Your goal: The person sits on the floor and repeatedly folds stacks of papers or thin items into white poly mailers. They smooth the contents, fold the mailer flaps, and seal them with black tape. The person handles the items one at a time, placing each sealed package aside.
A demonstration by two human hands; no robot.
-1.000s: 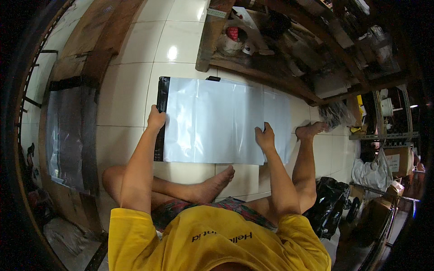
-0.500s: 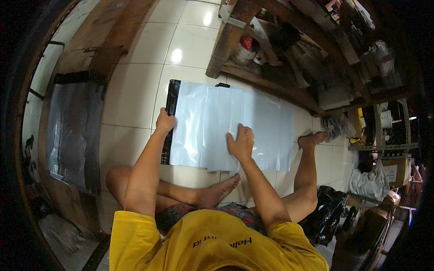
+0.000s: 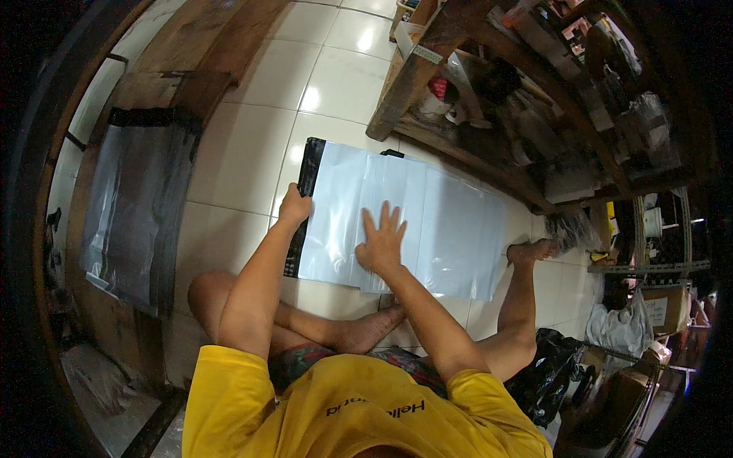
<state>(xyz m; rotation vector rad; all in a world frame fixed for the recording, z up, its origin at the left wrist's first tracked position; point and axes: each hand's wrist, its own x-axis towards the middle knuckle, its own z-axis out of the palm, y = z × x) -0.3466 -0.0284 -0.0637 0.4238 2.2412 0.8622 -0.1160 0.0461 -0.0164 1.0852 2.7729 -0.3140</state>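
Head view, my only feed: the pale plastic stack point(image 3: 466, 221) lies flat on the tiled floor point(image 3: 252, 145), between the wooden board point(image 3: 172, 84) along the floor's left edge and the wooden bench point(image 3: 389, 107) at its upper right edge. Left hand point(image 3: 295, 204) is closed on the black edge strip point(image 3: 307, 172) at the stack's left end; fingers partly hidden, so I can't judge how firm that grip is. Right hand point(image 3: 382, 243) is open, fingers spread, palm down on the stack, a bit left of its middle.

To do this well, I'd anchor the strip with the left and smooth with a flat right palm, pressure light and even. Layers look offset along the near edge; I'd square them before pressing harder.

Tiles are glossy with glare patches, so plastic could slide. A second plastic stack point(image 3: 134, 206) lies on the board. Right side: crumpled black bag point(image 3: 553, 374) near the right knee, white bag point(image 3: 618, 328) by the metal rack point(image 3: 649, 269). Under the bench it's dim.
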